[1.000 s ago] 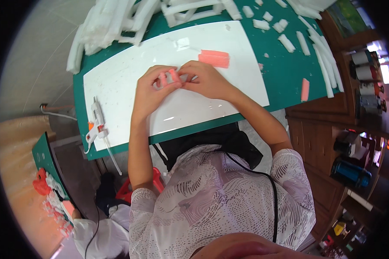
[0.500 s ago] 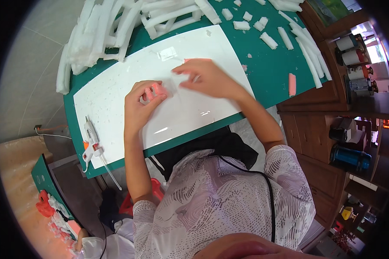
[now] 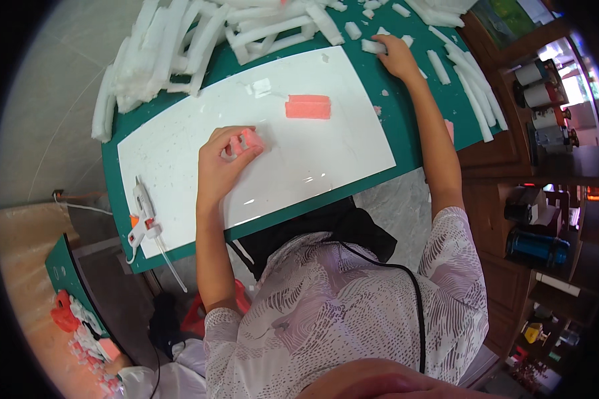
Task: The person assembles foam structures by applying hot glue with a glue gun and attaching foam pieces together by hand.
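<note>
On the white board (image 3: 353, 139), my left hand (image 3: 223, 159) is closed around a small pink foam piece (image 3: 253, 139), whose ends show between thumb and fingers. My right hand (image 3: 399, 58) reaches to the far right of the table. Its thumb and fingers close about the right end of a short white foam block (image 3: 373, 46); how firmly they grip it is hard to see. Between the hands, toward the far side of the board, lies a flat pink foam piece (image 3: 307, 107) made of two strips side by side.
A white glue gun (image 3: 143, 216) lies at the board's left edge. Long white foam strips and frames (image 3: 160, 53) are piled at the far left. More white strips (image 3: 476, 93) lie along the right edge of the green mat (image 3: 402, 143). Another person's sleeve (image 3: 140, 380) shows lower left.
My right hand has moved from above the board to the white foam blocks at the far right, uncovering the flat pink piece. My left hand keeps its hold on the pink piece.
</note>
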Demonstrator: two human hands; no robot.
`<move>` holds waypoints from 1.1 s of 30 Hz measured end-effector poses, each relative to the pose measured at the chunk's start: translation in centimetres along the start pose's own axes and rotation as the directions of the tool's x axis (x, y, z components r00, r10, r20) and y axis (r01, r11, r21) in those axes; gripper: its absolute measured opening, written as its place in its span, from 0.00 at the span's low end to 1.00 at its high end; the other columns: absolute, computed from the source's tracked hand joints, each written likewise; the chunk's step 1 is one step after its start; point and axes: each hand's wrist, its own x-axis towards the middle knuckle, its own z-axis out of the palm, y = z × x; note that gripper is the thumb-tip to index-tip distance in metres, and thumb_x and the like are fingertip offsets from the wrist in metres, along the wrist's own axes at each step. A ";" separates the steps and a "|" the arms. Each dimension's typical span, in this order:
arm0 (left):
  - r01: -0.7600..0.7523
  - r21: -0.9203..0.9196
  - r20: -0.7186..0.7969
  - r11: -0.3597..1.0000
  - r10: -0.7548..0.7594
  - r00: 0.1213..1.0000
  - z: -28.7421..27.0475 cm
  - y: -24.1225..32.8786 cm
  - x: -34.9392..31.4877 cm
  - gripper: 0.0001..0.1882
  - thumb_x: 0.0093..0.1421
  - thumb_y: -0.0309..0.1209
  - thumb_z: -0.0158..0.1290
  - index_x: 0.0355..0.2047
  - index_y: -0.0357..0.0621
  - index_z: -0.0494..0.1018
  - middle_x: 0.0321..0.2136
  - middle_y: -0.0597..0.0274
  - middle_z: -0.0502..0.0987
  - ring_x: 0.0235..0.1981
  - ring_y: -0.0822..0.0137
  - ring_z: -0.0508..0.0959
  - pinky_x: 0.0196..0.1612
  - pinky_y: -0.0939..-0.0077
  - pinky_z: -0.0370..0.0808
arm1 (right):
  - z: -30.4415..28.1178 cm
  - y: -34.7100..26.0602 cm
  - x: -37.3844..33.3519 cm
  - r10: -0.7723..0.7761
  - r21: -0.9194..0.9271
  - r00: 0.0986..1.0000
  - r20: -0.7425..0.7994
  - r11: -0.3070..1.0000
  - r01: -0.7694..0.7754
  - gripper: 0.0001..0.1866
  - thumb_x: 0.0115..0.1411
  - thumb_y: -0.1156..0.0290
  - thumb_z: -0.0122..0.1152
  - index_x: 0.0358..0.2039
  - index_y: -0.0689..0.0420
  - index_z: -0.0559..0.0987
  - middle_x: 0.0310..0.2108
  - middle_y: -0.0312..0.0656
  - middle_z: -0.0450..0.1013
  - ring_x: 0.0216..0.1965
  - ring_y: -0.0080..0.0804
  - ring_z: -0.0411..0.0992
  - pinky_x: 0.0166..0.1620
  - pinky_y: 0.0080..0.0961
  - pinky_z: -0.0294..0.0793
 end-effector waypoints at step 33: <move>0.096 -0.014 -0.071 0.995 -0.097 0.993 0.5 -1.0 -0.3 0.20 0.48 0.33 0.69 0.41 0.42 0.80 0.34 0.63 0.80 0.29 0.72 0.69 0.34 0.79 0.68 | -4.2 -5.4 -1.3 0.244 0.261 0.969 -0.035 0.938 -0.227 0.21 0.56 0.59 0.68 0.45 0.58 0.78 0.40 0.40 0.78 0.38 0.27 0.76 0.42 0.24 0.75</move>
